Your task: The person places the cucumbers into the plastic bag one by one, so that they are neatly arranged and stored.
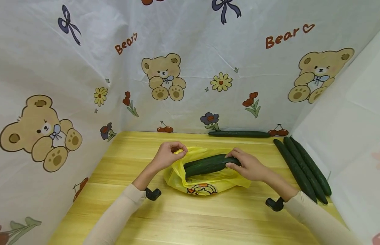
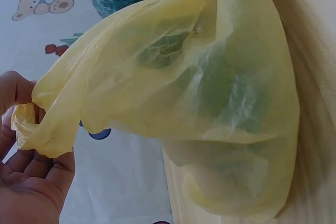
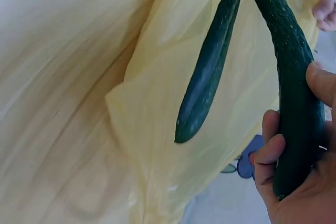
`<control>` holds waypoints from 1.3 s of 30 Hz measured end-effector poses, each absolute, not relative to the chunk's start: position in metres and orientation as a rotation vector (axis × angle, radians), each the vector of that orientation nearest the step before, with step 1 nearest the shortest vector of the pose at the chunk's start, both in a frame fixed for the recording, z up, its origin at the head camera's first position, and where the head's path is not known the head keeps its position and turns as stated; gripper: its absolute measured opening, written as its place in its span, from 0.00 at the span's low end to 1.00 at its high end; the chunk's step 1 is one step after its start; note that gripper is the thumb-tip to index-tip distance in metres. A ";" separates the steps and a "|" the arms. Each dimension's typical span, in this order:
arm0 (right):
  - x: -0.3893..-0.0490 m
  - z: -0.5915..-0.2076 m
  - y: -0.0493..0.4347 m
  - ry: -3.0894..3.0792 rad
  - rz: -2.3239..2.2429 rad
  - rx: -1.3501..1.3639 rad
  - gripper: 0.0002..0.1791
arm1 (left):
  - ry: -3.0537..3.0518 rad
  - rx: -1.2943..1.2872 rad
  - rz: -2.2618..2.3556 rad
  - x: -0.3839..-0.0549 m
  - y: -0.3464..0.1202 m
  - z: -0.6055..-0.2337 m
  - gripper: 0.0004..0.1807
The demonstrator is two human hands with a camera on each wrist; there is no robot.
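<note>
A yellow plastic bag (image 1: 222,183) lies on the wooden table with its mouth spread toward the top. My left hand (image 1: 168,156) pinches the bag's rim at its left side, the film bunched between thumb and fingers in the left wrist view. In my right hand (image 1: 247,165) is a cucumber (image 3: 294,87), gripped near one end, its other end reaching into the bag. Another cucumber (image 3: 205,77) lies inside the bag, beside the held one. Through the thin film (image 2: 231,87) dark green shapes show faintly.
Three cucumbers (image 1: 303,170) lie side by side at the table's right edge. One more cucumber (image 1: 239,134) rests along the back edge against the bear-print sheet (image 1: 193,112). White sheeting stands on the left and right of the wooden table (image 1: 190,221).
</note>
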State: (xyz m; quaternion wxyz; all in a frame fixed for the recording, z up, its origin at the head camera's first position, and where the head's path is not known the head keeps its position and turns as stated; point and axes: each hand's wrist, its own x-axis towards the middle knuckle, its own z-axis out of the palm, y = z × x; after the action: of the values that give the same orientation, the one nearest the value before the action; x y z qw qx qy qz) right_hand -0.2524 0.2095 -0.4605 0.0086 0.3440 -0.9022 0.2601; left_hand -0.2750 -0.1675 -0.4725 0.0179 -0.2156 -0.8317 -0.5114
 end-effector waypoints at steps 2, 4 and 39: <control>-0.253 -0.462 0.204 -2.822 0.813 1.088 0.16 | -2.575 -0.683 -1.593 -0.275 -0.166 -0.471 0.05; -0.255 -0.464 0.199 -2.820 0.828 1.116 0.17 | -2.567 -0.693 -1.604 -0.275 -0.164 -0.470 0.05; -0.271 -0.484 0.179 -3.035 0.393 1.239 0.21 | -2.556 -0.713 -1.616 -0.273 -0.166 -0.472 0.05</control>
State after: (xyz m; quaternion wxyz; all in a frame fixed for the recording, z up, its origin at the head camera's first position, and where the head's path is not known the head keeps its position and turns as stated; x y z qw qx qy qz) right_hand -0.2715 0.1791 -0.4835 -0.0801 0.3742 -0.9162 0.1187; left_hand -0.2726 -0.1664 -0.4725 0.0172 -0.2293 -0.8226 -0.5201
